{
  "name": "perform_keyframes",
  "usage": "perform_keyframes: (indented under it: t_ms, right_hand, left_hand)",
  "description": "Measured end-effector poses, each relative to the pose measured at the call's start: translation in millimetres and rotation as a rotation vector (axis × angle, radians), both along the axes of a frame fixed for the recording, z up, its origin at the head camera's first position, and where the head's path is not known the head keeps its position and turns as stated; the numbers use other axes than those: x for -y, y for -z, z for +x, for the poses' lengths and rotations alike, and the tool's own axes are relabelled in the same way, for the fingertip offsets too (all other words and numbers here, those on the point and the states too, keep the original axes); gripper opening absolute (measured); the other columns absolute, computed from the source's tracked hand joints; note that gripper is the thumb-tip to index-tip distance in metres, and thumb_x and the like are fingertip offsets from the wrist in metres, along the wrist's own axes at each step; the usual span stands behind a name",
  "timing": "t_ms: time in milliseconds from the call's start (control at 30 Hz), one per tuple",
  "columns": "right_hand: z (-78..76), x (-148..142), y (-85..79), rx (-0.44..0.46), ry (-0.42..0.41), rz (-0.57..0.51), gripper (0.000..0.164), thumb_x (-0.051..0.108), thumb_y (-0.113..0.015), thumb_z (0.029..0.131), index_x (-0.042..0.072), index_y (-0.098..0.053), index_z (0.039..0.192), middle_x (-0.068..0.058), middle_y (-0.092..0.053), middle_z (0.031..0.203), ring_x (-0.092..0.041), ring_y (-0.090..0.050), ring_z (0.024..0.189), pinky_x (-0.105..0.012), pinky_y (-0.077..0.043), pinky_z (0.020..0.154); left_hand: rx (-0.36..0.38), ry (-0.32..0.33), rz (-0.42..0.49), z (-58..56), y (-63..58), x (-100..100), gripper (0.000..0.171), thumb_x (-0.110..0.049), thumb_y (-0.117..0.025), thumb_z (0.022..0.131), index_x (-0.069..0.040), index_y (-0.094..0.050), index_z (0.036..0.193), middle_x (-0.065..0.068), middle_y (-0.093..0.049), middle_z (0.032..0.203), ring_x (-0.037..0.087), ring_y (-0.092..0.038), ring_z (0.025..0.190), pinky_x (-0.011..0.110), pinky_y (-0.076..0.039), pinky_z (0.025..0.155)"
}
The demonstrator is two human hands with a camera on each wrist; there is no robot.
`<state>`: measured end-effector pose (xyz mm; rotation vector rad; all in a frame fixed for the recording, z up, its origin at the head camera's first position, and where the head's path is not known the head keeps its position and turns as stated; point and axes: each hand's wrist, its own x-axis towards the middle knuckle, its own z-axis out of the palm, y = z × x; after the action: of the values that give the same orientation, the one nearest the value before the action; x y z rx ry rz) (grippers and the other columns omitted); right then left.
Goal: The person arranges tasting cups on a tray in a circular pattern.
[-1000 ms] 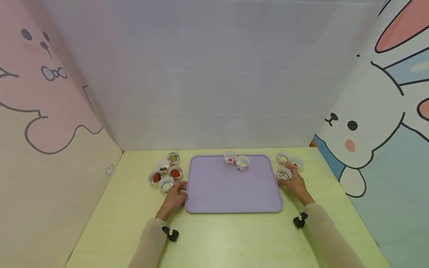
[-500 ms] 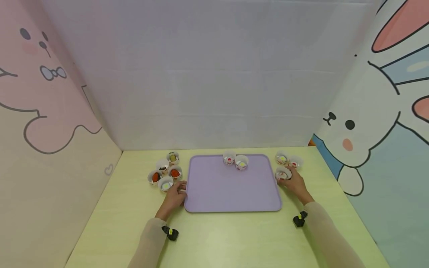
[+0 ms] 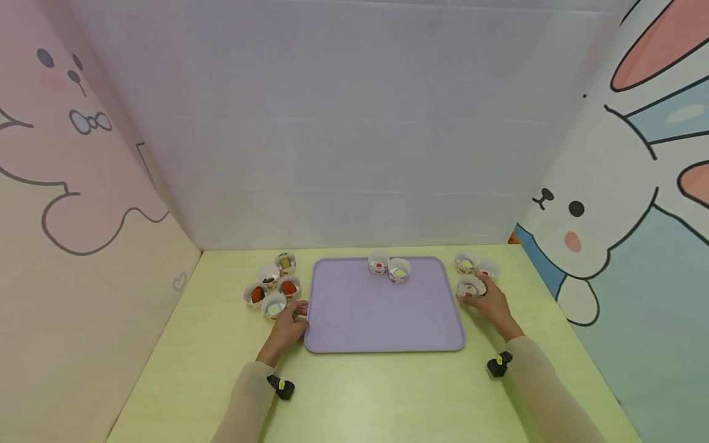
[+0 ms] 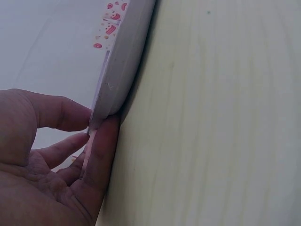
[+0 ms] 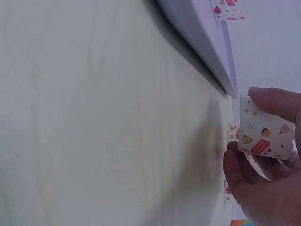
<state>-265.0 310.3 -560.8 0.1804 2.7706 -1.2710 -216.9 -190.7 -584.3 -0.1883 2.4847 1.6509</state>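
A lilac rectangular tray (image 3: 382,317) lies on the table. My left hand (image 3: 287,326) is at its left edge, and in the left wrist view the tray's rim (image 4: 123,66) runs between the thumb and a finger that pinch it. Right of the tray, my right hand (image 3: 493,309) holds a white paper baking cup (image 5: 265,129) with a cupcake print, thumb on one side and fingers on the other. Just behind it stand two similar cups, one with yellow (image 3: 464,264) and one with red (image 3: 487,269) inside. Two more cups (image 3: 399,272) sit at the tray's far edge.
Left of the tray several paper cups (image 3: 274,307) stand in a cluster, some with orange-red or greenish contents. A white wall (image 3: 354,154) closes off the table's far edge. Printed panels flank both sides, a rabbit (image 3: 604,234) on the right.
My right hand and the cup have shifted very slightly to the right, and the cup's tilt has changed a little. The left hand stays at the tray's edge.
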Motion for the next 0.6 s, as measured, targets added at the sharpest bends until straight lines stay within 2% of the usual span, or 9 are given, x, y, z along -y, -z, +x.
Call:
perform_keyframes:
  t_ms: [67,300,600]
  right_hand:
    - [0.2,-0.8,-2.9,-0.001,0.002,-0.003,0.087,0.029,-0.072,0.087,0.002,-0.023,0.154,-0.031,-0.029,0.155,-0.049,-0.031,0.139,-0.061,-0.031,0.109]
    - [0.9,-1.7,-8.1,-0.036,0.026,0.0,0.079,0.029,-0.073,0.086,0.003,-0.032,0.15,-0.03,-0.045,0.142,-0.043,-0.047,0.121,-0.055,-0.04,0.097]
    - [3.5,-1.2,-17.7,-0.051,0.025,-0.029,0.084,0.033,-0.073,0.087,0.006,-0.028,0.152,-0.027,-0.045,0.142,-0.042,-0.049,0.12,-0.052,-0.042,0.094]
  left_hand:
    - [0.008,-0.002,-0.001,0.2,-0.1,-0.4,0.054,0.003,-0.057,0.082,-0.002,-0.053,0.136,0.018,-0.059,0.117,0.02,-0.062,0.092,0.032,-0.053,0.06]
    - [0.004,-0.005,-0.031,0.4,-1.7,-1.4,0.053,0.003,-0.057,0.082,-0.002,-0.053,0.135,0.018,-0.06,0.117,0.022,-0.062,0.094,0.031,-0.052,0.061]
    - [-0.006,0.009,-0.031,0.6,-2.9,-0.9,0.053,0.003,-0.057,0.083,-0.001,-0.053,0.136,0.018,-0.059,0.117,0.022,-0.063,0.093,0.031,-0.052,0.06]
